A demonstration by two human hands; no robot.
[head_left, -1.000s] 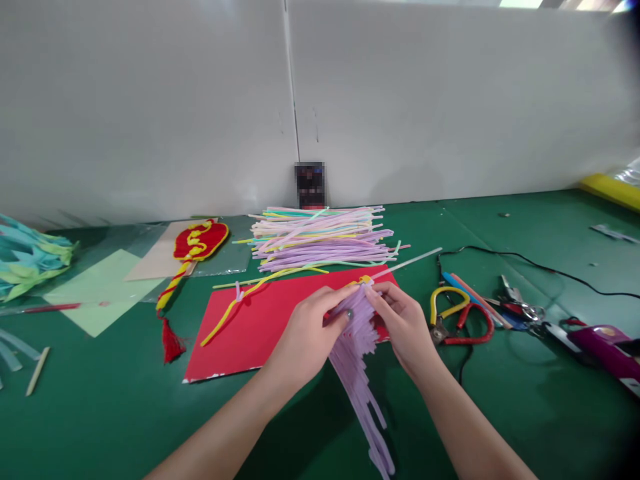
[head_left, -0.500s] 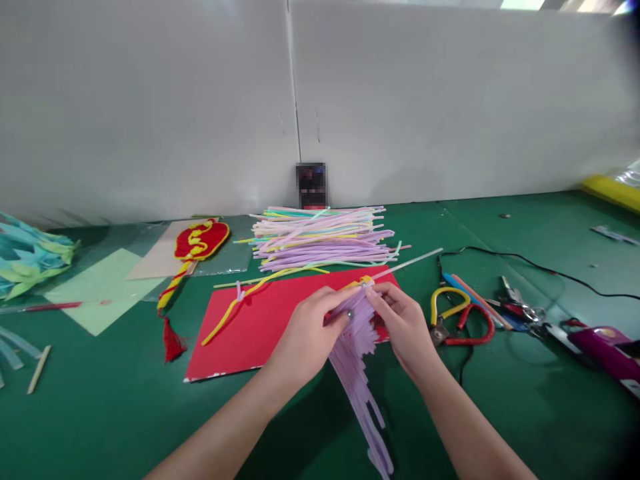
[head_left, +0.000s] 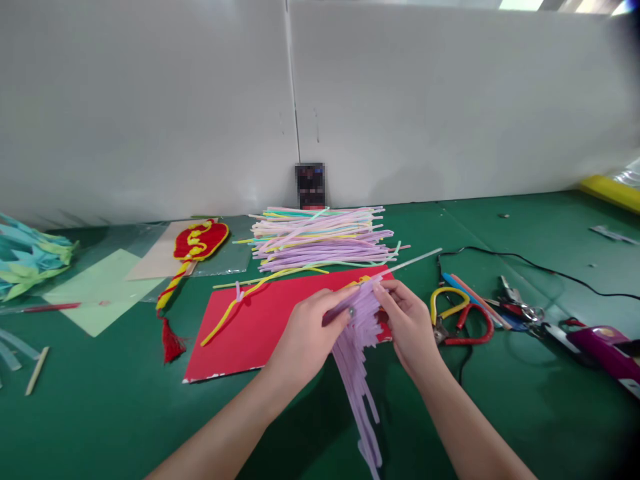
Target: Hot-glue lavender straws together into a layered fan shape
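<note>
A bunch of purple pipe cleaners [head_left: 361, 363] hangs from both hands over the table's front part. My left hand [head_left: 311, 327] is closed on its upper left side, thumb in front. On the upper right, my right hand [head_left: 409, 319] pinches the bunch near its top edge. A pale stick-like strip [head_left: 417, 259] juts out behind the fingers toward the upper right. Under the hands lies a red board [head_left: 265, 327], bearing a bent yellow pipe cleaner [head_left: 220, 325] with a small purple twist. Fingertip contacts are partly hidden.
Behind the board is a pile of pastel pipe cleaners [head_left: 320, 243]. Pliers [head_left: 463, 320], keys [head_left: 523, 310] and a purple glue-gun-like tool [head_left: 607, 350] lie right. A red-yellow fan-shaped ornament [head_left: 201, 241], green paper [head_left: 107, 293] and blue paper flowers [head_left: 33, 257] sit left.
The purple bunch's dangling ends have swung slightly left. My right hand has shifted a little to the right along the top of the bunch; my left hand is nearly still.
</note>
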